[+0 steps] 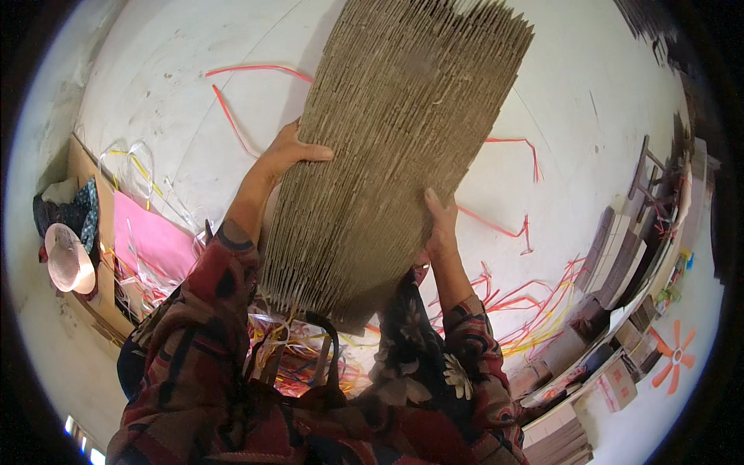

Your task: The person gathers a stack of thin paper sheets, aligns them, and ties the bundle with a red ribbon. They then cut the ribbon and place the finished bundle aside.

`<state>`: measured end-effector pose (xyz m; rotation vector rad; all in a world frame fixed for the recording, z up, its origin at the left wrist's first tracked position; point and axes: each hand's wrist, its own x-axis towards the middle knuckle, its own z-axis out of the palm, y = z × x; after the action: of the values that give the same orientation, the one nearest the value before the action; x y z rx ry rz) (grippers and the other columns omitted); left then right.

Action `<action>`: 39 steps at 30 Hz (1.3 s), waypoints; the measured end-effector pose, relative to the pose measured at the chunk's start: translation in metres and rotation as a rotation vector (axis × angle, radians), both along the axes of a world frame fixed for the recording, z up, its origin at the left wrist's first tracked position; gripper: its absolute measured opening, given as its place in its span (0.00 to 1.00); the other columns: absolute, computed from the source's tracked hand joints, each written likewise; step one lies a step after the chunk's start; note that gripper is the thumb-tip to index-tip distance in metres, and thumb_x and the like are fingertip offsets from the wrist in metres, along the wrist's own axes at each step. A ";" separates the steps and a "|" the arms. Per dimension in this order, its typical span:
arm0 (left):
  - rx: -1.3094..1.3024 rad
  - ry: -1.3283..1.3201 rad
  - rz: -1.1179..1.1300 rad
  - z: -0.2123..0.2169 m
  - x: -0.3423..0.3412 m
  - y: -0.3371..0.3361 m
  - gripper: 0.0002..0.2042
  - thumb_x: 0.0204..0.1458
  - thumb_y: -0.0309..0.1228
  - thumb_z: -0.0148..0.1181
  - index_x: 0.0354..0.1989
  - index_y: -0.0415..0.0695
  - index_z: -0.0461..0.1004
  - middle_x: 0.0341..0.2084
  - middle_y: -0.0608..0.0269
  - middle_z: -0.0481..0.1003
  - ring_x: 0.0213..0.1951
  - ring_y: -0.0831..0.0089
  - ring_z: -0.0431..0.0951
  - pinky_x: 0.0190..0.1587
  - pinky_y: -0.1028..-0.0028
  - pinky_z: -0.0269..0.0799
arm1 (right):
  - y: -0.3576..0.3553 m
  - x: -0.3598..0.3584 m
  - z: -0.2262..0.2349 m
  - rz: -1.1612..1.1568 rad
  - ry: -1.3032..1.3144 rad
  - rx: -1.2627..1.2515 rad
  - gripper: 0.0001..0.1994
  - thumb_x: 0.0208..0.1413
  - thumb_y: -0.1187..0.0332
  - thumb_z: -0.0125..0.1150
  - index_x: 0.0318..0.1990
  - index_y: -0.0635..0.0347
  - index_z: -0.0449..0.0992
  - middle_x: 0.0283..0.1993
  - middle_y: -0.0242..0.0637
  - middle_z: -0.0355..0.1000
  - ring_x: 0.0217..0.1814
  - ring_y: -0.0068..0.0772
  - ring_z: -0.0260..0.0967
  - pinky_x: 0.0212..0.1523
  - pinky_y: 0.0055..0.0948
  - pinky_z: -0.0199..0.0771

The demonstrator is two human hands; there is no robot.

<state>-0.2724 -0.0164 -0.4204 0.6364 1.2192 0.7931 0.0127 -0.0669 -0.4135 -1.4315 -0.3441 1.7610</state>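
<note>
Patterned sleeves (232, 364) nearest; cardboard stack (395, 147) stood between hands, long axis rising away. Left hand (288, 151) clamped stack's left edge, right hand (440, 225) lower right edge.

The cardboard stack (387, 155) runs past the top edge, hiding both palms.

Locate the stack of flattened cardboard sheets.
In the head view's centre, the cardboard stack is held up between the left hand and right hand, above the pale floor.
</note>
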 end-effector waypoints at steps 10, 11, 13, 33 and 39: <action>0.076 0.158 -0.082 0.057 0.006 0.003 0.33 0.31 0.28 0.66 0.52 0.33 0.65 0.41 0.58 0.73 0.43 0.69 0.72 0.49 0.72 0.66 | 0.009 -0.007 0.043 0.010 -0.045 0.108 0.27 0.51 0.66 0.58 0.58 0.62 0.59 0.52 0.39 0.65 0.50 0.32 0.64 0.51 0.32 0.66; 0.080 0.140 -0.104 0.051 0.004 0.006 0.33 0.31 0.28 0.66 0.51 0.33 0.65 0.41 0.58 0.73 0.42 0.69 0.72 0.49 0.72 0.66 | 0.014 -0.011 0.046 0.014 -0.080 0.099 0.27 0.51 0.65 0.58 0.58 0.62 0.59 0.52 0.39 0.65 0.50 0.31 0.64 0.51 0.32 0.65; 0.072 0.140 -0.160 0.036 0.002 0.011 0.33 0.31 0.28 0.66 0.51 0.34 0.65 0.41 0.58 0.73 0.42 0.69 0.72 0.48 0.72 0.67 | 0.017 0.004 0.004 0.082 -0.222 0.164 0.25 0.53 0.63 0.55 0.55 0.67 0.61 0.52 0.41 0.65 0.50 0.33 0.64 0.51 0.32 0.64; 0.200 0.272 -0.217 -0.024 -0.001 -0.028 0.58 0.24 0.34 0.74 0.65 0.34 0.39 0.62 0.50 0.52 0.64 0.61 0.50 0.65 0.68 0.41 | 0.046 -0.014 0.023 1.152 -1.482 0.988 0.46 0.45 0.41 0.53 0.64 0.66 0.46 0.69 0.51 0.40 0.72 0.48 0.33 0.65 0.59 0.23; 0.143 0.134 -0.107 0.004 0.012 -0.017 0.55 0.27 0.38 0.75 0.64 0.36 0.45 0.60 0.49 0.56 0.64 0.61 0.52 0.64 0.67 0.45 | 0.066 -0.043 0.054 1.139 -1.427 1.109 0.44 0.45 0.42 0.54 0.63 0.65 0.51 0.68 0.49 0.44 0.72 0.44 0.34 0.66 0.59 0.27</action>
<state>-0.2602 -0.0330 -0.4162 0.8765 1.2457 0.7620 -0.0299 -0.0012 -0.3599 -1.3182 -2.7112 0.4074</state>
